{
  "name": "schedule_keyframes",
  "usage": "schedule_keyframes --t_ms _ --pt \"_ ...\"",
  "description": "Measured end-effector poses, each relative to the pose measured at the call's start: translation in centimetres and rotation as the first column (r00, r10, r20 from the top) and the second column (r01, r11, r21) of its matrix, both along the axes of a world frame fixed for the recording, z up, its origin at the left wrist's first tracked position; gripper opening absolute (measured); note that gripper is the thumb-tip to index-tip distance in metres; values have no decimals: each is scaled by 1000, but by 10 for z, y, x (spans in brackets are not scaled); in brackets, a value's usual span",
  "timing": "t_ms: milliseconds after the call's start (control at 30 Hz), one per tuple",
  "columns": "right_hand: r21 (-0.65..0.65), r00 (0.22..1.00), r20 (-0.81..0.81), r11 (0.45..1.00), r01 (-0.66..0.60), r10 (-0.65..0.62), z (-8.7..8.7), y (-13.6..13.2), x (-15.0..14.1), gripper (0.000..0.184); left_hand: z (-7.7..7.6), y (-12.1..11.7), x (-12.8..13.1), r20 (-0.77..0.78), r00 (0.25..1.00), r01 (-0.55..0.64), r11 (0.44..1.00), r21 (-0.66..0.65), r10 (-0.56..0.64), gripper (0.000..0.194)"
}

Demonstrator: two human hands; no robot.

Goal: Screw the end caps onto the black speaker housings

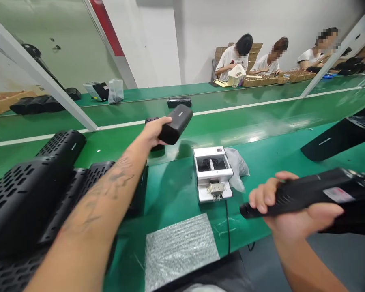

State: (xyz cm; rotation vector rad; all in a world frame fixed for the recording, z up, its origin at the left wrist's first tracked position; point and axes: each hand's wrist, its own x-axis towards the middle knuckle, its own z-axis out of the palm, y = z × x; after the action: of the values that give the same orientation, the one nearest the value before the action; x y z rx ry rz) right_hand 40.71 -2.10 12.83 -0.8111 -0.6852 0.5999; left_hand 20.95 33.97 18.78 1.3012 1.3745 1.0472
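My left hand (154, 130) reaches out over the green bench, closed around one end of a black box-shaped casing (180, 118) with small light lettering on top. Another dark casing (158, 148) is partly hidden below and behind that hand. On the right, my right hand (292, 211) grips a long black casing (310, 190) with slits and a white-and-red label; its far end runs out of view. Between my hands stands a white screw feeder (213, 174) with a clear plastic bag (237, 168) beside it.
Perforated black casings (24, 194) are piled at left. A bubble-wrap sheet (181, 249) lies in front, near a cable (228, 227). One black casing (337, 140) rests at right, another (179, 102) across the bench. Several people (235, 56) work behind; a white post (48, 77) rises at left.
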Motion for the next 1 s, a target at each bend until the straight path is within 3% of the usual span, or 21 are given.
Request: schedule_keyframes --t_ms 100,167,233,333,400,533,633,767,833,900,1000 --pt "138 995 96 990 -34 21 -2 38 -12 74 25 -59 -105 13 979 205 979 7 -205 87" --pt "158 988 150 986 -46 22 -7 60 -22 78 21 -107 -177 0 967 253 962 107 -254 116" --pt "138 979 201 989 -62 33 -15 75 -29 83 0 -158 -239 -65 970 242 962 124 -236 129" --pt "75 962 260 992 -106 83 -28 85 -36 82 -50 -228 -296 -170 957 259 955 144 -234 113" --pt "36 952 283 991 -130 115 -34 83 -39 79 -83 -266 -308 -285 924 328 911 252 -254 102" --pt "23 945 306 991 -131 118 -30 69 -43 81 -127 -309 -288 -523 794 557 718 418 -311 110" --pt "55 949 306 994 -98 76 -19 59 -42 85 -140 -315 -266 -651 692 683 575 451 -312 98" --pt "104 964 262 994 21 -47 -9 53 -35 84 -141 -305 -253 -782 535 828 382 410 -320 94" --pt "118 967 233 990 79 -105 -7 49 -30 84 -140 -300 -254 -821 480 859 355 369 -309 94" --pt "136 970 196 983 122 -147 -8 42 -24 84 -140 -300 -259 -844 462 859 374 349 -273 92" --pt "146 975 141 978 152 -172 -11 30 -14 81 -141 -307 -266 -838 508 817 418 397 -198 77"
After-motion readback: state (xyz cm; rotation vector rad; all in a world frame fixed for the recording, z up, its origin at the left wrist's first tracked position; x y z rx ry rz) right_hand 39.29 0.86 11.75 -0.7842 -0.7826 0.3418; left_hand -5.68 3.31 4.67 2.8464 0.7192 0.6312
